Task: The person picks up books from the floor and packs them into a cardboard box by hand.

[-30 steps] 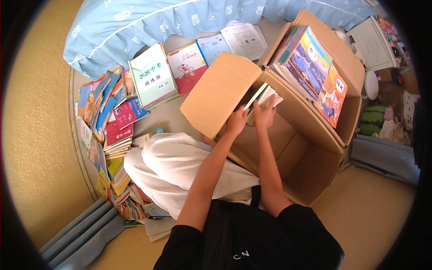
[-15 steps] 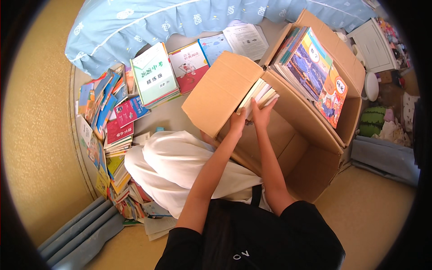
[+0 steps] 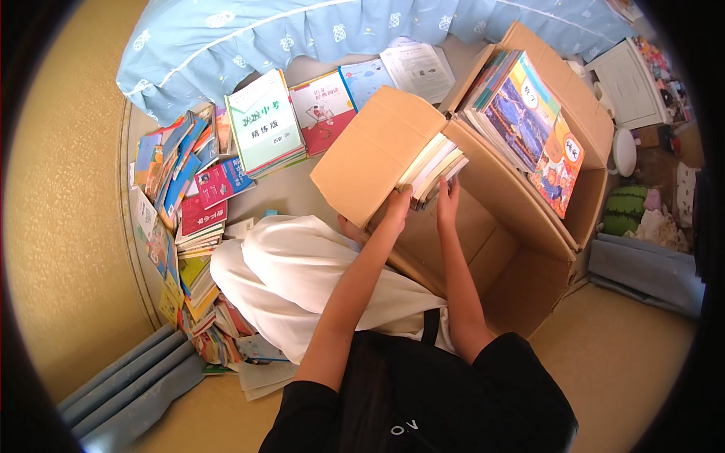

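Note:
A row of books [image 3: 434, 167] stands packed in the near compartment of the cardboard box [image 3: 510, 226], pale page edges upward, partly covered by an open flap [image 3: 377, 143]. My left hand [image 3: 398, 207] is closed at the near left end of these books, its fingertips partly hidden. At their right side is my right hand [image 3: 448, 202], fingers stretched upward and touching or very close to the books. In the far compartment, a stack of colourful textbooks [image 3: 521, 113] leans with covers showing, an orange book [image 3: 559, 162] in front.
Left of the box, a pile of workbooks [image 3: 266, 124], a red-and-white book [image 3: 321, 109] and loose papers [image 3: 417, 72] lie on the floor. Further left spreads a heap of books [image 3: 177, 166]. A blue bed skirt [image 3: 325, 30] hangs behind; a white cabinet [image 3: 627, 83] stands far right.
My right hand has slid back and down from the top of the books to their right side, its fingers drawing together. My left hand has barely moved.

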`<state>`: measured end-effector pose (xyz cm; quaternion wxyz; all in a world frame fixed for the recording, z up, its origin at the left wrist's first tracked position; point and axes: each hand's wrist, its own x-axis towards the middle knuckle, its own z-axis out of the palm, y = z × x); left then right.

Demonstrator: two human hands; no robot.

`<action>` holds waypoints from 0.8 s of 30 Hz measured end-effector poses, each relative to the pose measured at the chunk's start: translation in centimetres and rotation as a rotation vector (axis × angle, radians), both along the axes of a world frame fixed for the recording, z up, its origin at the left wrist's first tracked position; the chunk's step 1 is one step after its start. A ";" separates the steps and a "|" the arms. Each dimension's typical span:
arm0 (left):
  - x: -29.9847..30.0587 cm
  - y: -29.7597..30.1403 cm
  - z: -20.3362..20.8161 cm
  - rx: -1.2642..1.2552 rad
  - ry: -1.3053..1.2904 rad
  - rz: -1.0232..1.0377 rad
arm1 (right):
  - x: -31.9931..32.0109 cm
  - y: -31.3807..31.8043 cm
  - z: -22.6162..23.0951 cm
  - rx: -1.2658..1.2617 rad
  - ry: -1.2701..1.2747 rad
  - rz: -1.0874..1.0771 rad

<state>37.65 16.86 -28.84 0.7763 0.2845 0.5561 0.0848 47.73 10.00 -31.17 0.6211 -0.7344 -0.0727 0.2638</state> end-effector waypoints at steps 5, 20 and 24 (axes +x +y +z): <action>-1.2 -0.6 0.8 0.000 0.015 -0.124 | -0.8 -1.4 -0.9 -0.039 -0.010 0.027; -6.3 -3.4 3.0 0.265 -0.046 -0.559 | -4.9 -5.5 3.3 -0.033 -0.210 0.070; -8.4 -4.3 6.5 0.396 -0.152 -0.481 | -6.3 -6.1 6.4 0.044 -0.280 0.144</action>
